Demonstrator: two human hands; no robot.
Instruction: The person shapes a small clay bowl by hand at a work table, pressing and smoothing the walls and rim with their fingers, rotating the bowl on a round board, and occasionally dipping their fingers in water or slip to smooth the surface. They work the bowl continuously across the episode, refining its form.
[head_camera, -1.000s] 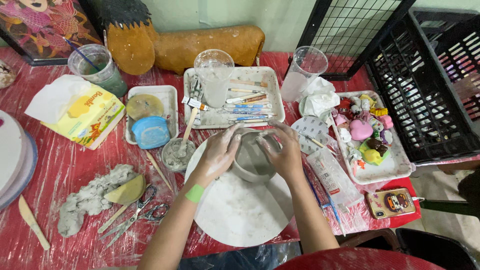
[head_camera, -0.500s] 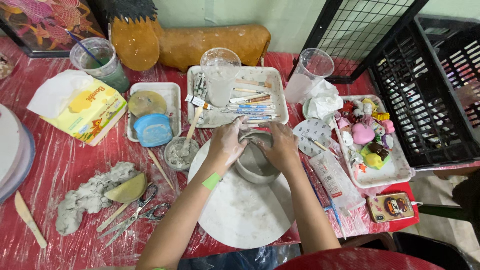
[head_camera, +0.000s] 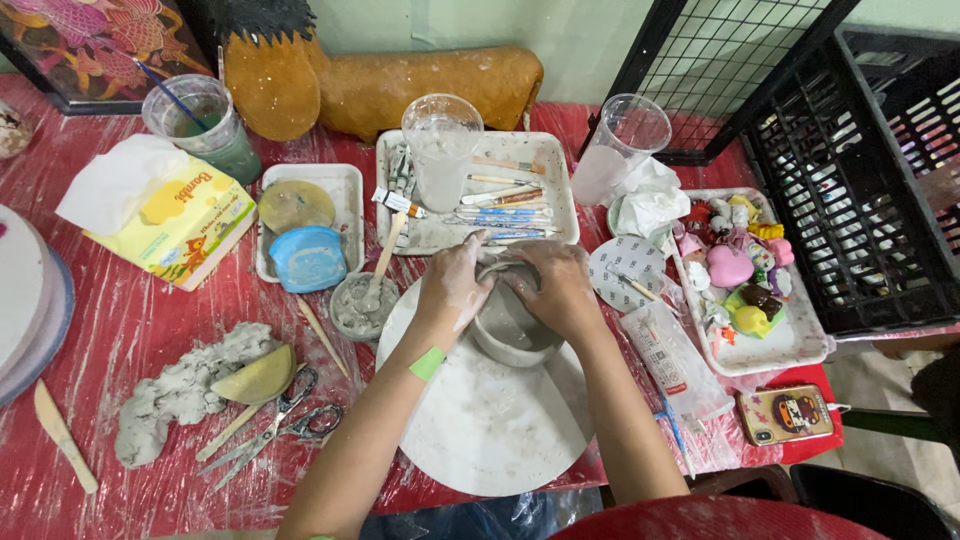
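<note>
Grey clay bowl (head_camera: 508, 325) on a round white board (head_camera: 490, 420) (mid-counter), left hand (head_camera: 455, 285) and right hand (head_camera: 555, 285) cupping its rim, fingers curled closed against wet clay, scissors (head_camera: 290, 425) well apart

left hand (head_camera: 455, 285) | slid up onto clay bowl (head_camera: 508, 330) rim | right hand (head_camera: 560, 285) closed in

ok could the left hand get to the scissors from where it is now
Probably yes. The left hand is pressed on the clay bowl, and the scissors lie uncovered on the red cloth at its own side, with nothing standing between them.
</note>
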